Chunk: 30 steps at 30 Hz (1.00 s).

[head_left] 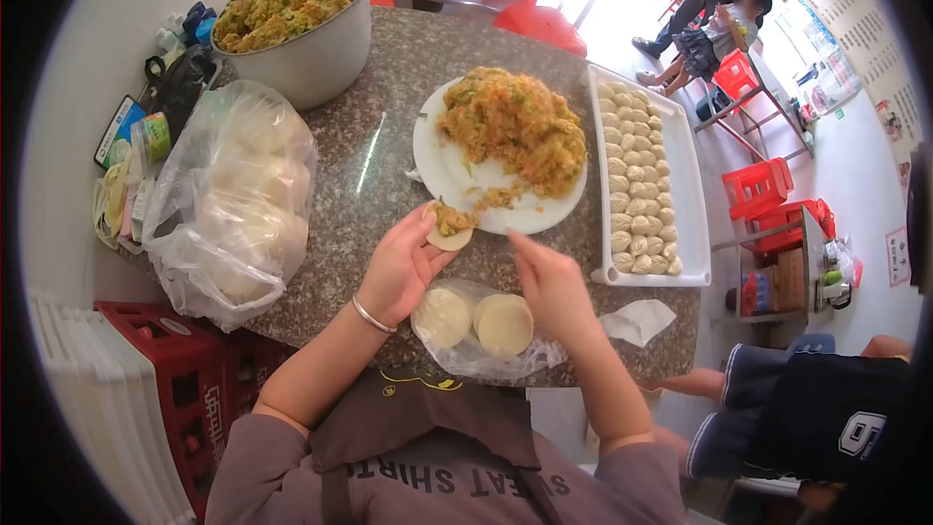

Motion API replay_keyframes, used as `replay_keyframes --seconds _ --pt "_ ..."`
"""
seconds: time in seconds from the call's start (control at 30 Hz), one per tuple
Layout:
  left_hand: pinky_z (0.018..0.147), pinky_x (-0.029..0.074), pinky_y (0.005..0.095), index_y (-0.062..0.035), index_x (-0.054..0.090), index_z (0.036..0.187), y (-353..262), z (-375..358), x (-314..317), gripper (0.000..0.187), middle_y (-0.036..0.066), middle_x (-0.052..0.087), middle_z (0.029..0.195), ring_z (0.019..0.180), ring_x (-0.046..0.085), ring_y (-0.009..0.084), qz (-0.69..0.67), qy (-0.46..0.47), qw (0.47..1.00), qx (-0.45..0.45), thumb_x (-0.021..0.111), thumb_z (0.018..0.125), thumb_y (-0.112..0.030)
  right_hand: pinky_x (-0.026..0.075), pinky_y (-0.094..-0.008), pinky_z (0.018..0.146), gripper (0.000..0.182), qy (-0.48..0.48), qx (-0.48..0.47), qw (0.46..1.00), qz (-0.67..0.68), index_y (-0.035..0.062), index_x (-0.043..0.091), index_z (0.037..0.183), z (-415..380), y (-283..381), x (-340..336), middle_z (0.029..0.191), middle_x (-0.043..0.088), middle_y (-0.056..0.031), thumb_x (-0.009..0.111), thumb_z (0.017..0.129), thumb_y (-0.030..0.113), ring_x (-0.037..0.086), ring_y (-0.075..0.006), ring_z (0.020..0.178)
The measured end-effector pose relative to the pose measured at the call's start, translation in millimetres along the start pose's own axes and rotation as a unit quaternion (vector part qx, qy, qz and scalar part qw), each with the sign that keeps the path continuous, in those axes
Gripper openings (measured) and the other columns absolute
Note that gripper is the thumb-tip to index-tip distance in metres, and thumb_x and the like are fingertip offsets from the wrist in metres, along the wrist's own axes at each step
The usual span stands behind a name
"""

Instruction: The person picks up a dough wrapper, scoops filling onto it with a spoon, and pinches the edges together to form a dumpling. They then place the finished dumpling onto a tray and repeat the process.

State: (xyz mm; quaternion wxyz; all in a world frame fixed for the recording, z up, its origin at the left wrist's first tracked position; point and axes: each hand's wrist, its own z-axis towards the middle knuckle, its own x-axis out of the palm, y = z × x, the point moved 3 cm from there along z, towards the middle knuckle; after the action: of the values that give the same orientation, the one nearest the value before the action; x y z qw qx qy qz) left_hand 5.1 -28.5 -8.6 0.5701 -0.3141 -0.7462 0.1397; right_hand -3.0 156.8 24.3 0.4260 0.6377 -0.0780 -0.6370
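While the left hand grips a wrapper loaded with filling above the bench, near the plate, tilting risks spillage; whether the right hand grips anything, I cannot tell.

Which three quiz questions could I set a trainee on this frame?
1. Which hand holds the wrapper topped with filling?
2. True or false: the white tray of pleated dumplings is to the right of the plate.
3. Where do the spare wrappers lie?
A) on the plate
B) on clear plastic
C) in the large pot

Key: 1. left hand; 2. true; 3. B
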Motion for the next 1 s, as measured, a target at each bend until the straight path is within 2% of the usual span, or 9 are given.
replay_keyframes --seconds 0.07,0.23,0.47,0.53,0.73,0.83,0.9,0.93,1.0 --pt "0.101 0.042 0.0354 0.0005 0.040 0.132 6.1 -3.7 1.6 0.039 0.014 0.051 0.131 0.119 0.052 0.0227 -0.008 -0.004 1.000 -0.020 0.041 0.099 -0.021 0.050 -0.0430 0.069 0.031 -0.027 0.065 0.996 -0.060 0.0024 0.057 0.117 0.0 -11.4 -3.2 0.086 0.064 -0.0197 0.053 0.087 0.007 0.063 -0.0359 0.077" --pt "0.104 0.041 0.0367 0.0042 0.041 0.129 9.5 -4.2 8.9 0.037 0.015 0.051 0.129 0.120 0.051 0.0252 -0.042 0.009 0.999 -0.009 0.039 0.099 -0.018 0.050 -0.0399 0.069 0.031 0.025 0.058 0.997 -0.038 0.0016 0.060 0.116 -8.8 9.7 12.2 0.086 0.064 -0.0214 0.055 0.086 0.004 0.063 -0.0355 0.078" --pt "0.105 0.040 0.0368 0.0061 0.043 0.126 5.2 -0.2 -1.6 0.037 0.017 0.053 0.127 0.120 0.051 0.0247 -0.063 -0.002 0.998 0.011 0.037 0.099 -0.019 0.050 -0.0371 0.069 0.031 0.023 0.045 0.998 0.037 0.0012 0.059 0.116 -4.6 8.4 -1.6 0.085 0.064 -0.0213 0.055 0.086 0.004 0.063 -0.0337 0.075" --pt "0.104 0.041 0.0363 0.0062 0.043 0.125 4.4 -1.2 1.0 0.037 0.017 0.054 0.126 0.119 0.052 0.0243 -0.046 0.006 0.999 0.017 0.037 0.100 -0.019 0.051 -0.0423 0.069 0.029 0.015 0.039 0.999 0.007 0.0008 0.059 0.115 4.1 5.7 -2.1 0.085 0.064 -0.0194 0.054 0.087 0.008 0.063 -0.0363 0.078" --pt "0.103 0.043 0.0361 0.0045 0.044 0.125 3.4 -4.3 -4.0 0.036 0.016 0.054 0.125 0.117 0.053 0.0237 -0.033 -0.033 0.999 0.028 0.037 0.099 -0.020 0.051 -0.0431 0.069 0.031 0.061 0.001 0.998 0.011 0.0040 0.059 0.117 3.4 12.9 10.5 0.089 0.065 -0.0191 0.054 0.086 0.007 0.063 -0.0361 0.079" --pt "0.101 0.044 0.0363 0.0044 0.044 0.126 -7.5 -15.8 10.6 0.037 0.015 0.053 0.126 0.117 0.053 0.0242 -0.017 -0.034 0.998 0.058 0.038 0.099 -0.019 0.051 -0.0381 0.066 0.032 0.035 -0.035 0.998 0.040 0.0043 0.059 0.119 6.0 18.2 -1.6 0.079 0.064 -0.0160 0.053 0.087 0.006 0.064 -0.0305 0.070" --pt "0.101 0.044 0.0364 0.0039 0.044 0.125 -15.4 -11.3 12.0 0.035 0.014 0.054 0.124 0.116 0.054 0.0242 -0.024 -0.008 0.998 0.064 0.041 0.098 -0.019 0.049 -0.0310 0.062 0.032 0.047 0.103 0.980 0.165 0.0022 0.057 0.121 7.3 19.1 -14.9 0.068 0.059 -0.0115 0.051 0.090 0.005 0.059 -0.0205 0.061" --pt "0.101 0.044 0.0364 0.0035 0.045 0.124 -19.5 -8.9 12.8 0.034 0.013 0.055 0.122 0.115 0.054 0.0242 -0.031 0.017 0.997 0.070 0.045 0.097 -0.018 0.049 -0.0310 0.062 0.032 0.047 0.103 0.980 0.165 0.0022 0.057 0.121 6.2 18.1 -18.7 0.068 0.059 -0.0115 0.051 0.090 0.005 0.059 -0.0205 0.061" --pt "0.099 0.045 0.0362 0.0033 0.045 0.124 -20.3 -0.7 9.3 0.034 0.013 0.055 0.122 0.114 0.055 0.0240 -0.049 0.015 0.997 0.058 0.046 0.097 -0.018 0.046 -0.0265 0.058 0.031 0.077 0.190 0.933 0.295 -0.0012 0.056 0.121 3.9 12.6 -21.5 0.062 0.053 -0.0077 0.048 0.092 0.005 0.052 -0.0128 0.056"
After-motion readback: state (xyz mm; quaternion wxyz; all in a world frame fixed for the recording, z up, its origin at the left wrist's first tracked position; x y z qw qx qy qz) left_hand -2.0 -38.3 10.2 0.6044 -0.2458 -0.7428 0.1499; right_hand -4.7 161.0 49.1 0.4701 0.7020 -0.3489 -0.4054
